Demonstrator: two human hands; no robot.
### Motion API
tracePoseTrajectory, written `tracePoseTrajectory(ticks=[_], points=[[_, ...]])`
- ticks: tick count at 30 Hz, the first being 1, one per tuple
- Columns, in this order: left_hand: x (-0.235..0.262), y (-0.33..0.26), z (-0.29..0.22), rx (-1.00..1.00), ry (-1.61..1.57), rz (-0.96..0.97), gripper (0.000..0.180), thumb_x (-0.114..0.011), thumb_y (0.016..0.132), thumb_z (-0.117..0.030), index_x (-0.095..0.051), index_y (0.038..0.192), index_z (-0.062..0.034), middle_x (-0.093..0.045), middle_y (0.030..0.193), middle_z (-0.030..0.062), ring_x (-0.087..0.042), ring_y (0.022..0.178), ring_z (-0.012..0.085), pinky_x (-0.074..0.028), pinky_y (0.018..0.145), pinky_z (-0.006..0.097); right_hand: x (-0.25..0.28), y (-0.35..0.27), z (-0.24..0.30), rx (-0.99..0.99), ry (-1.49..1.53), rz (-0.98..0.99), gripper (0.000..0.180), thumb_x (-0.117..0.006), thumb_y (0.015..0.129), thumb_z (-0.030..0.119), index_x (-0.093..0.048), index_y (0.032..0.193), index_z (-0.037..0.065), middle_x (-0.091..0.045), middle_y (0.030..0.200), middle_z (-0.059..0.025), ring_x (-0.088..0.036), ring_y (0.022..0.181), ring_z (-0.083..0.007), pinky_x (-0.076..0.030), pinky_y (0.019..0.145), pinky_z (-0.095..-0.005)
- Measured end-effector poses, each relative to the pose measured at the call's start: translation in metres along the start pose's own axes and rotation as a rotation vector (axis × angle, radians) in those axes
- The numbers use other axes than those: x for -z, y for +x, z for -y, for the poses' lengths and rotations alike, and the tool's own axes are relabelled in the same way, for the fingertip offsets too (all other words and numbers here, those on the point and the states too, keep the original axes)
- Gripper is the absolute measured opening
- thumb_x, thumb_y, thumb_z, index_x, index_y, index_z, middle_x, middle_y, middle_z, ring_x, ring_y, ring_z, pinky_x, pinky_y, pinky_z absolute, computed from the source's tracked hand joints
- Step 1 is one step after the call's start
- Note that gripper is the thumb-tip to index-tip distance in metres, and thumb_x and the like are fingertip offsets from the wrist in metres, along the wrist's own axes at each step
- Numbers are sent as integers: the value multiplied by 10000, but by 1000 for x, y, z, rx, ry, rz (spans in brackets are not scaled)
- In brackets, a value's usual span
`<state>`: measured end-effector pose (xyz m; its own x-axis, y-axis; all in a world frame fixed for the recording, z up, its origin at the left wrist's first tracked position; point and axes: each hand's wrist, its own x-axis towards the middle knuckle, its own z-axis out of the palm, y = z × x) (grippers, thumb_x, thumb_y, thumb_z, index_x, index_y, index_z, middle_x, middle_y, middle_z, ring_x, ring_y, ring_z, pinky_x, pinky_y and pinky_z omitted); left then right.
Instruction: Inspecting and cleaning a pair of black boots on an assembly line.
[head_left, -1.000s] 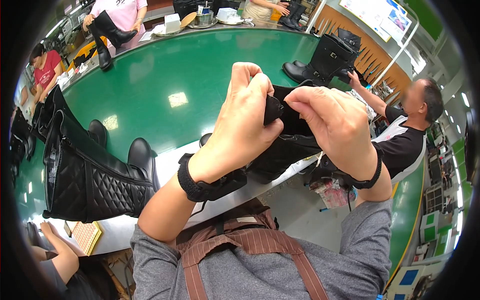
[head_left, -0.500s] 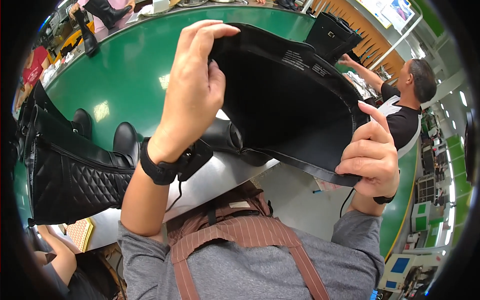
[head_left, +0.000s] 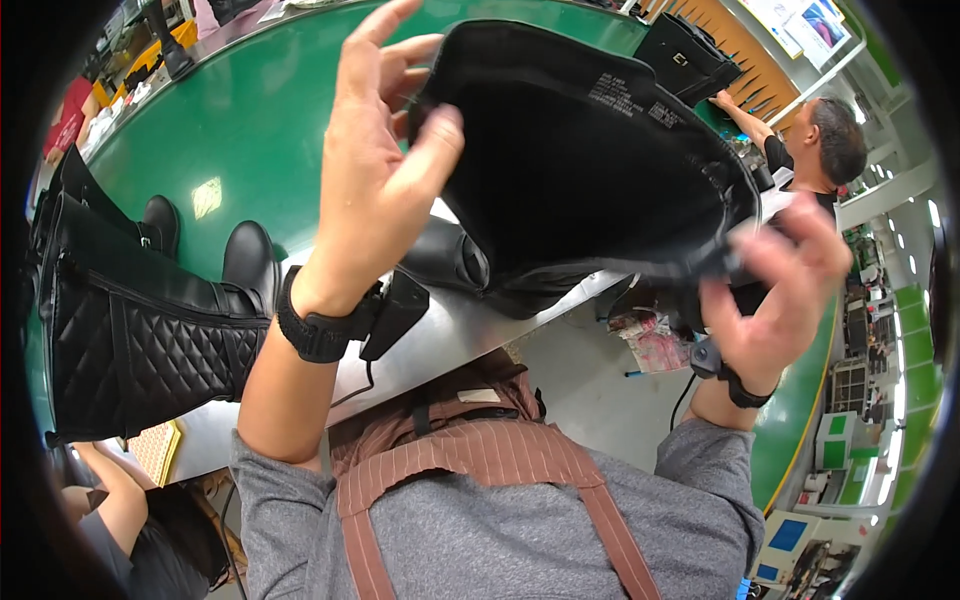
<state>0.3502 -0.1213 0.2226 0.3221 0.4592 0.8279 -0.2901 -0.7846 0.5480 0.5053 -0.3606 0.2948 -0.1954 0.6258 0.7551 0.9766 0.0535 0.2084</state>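
Observation:
A tall black boot point(head_left: 590, 170) stands before me, its wide shaft gaping toward me so the dark lining and pale printing show. My left hand point(head_left: 375, 150) is at the shaft's left edge, thumb in front and fingers behind it, the index finger stretched upward. Close to the lower right edge of the shaft is my right hand point(head_left: 775, 290), its fingers smeared by motion. Whether it touches the boot I cannot tell. To the left, a quilted black boot point(head_left: 150, 335) with a zip and strap lies on its side.
A green table point(head_left: 290, 120) with a metal front edge point(head_left: 235, 440) spreads ahead. Another black boot point(head_left: 685, 60) is at the back right, near a co-worker point(head_left: 815, 145). A yellow pad point(head_left: 155, 450) lies at the near left, beside another person's arm point(head_left: 115, 500).
My right hand has moved outward from the shaft's lower right edge. My left hand's fingers have spread and lifted. The shaft's lower edge has curled upward, and my view has shifted slightly.

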Motion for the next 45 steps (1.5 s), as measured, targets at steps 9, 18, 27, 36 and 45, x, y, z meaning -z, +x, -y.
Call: tracePoseTrajectory(ticks=[9, 18, 27, 36, 45], points=[[20, -95, 12, 461, -69, 271, 800, -863, 710, -319, -444, 1329, -34, -535, 1242, 132, -553, 1043, 211, -467, 885, 355, -62, -64, -12, -531, 777, -438, 1233, -849, 695, 396, -5, 1543, 98, -292, 1485, -191, -334, 1378, -343, -224, 1148, -482], [-27, -170, 52, 1371, -264, 834, 281, -672, 926, -270, -636, 1003, -3, -681, 837, 32, -627, 665, 81, -452, 515, 219, -164, -164, 27, -976, 1258, 363, 631, -827, 703, 24, -538, 1264, -6, -667, 1081, -56, -624, 985, -150, -512, 881, -314], [-44, -190, 56, 1431, -553, 695, 293, -566, 997, -289, -658, 856, -49, -644, 686, 2, -562, 582, 67, -422, 517, 205, -168, -153, 24, -923, 1348, 435, 532, -843, 697, 24, -613, 1176, -7, -659, 1123, -71, -607, 1030, -155, -501, 900, -311], [-24, -119, 5, 1301, -1015, 538, 240, -568, 996, -238, -664, 854, -71, -626, 661, -11, -530, 581, 57, -374, 545, 187, -171, -150, 34, -830, 1121, 297, 402, -825, 688, 61, -686, 1062, 15, -711, 992, -61, -665, 908, -155, -523, 839, -310], [-18, -72, -23, 1261, -810, 554, 266, -529, 1010, -245, -652, 890, -42, -612, 635, 21, -527, 560, 63, -366, 532, 191, -180, -144, 38, -935, 1078, 412, 492, -858, 682, 142, -670, 1125, 42, -708, 1025, -60, -663, 938, -158, -521, 854, -310]])
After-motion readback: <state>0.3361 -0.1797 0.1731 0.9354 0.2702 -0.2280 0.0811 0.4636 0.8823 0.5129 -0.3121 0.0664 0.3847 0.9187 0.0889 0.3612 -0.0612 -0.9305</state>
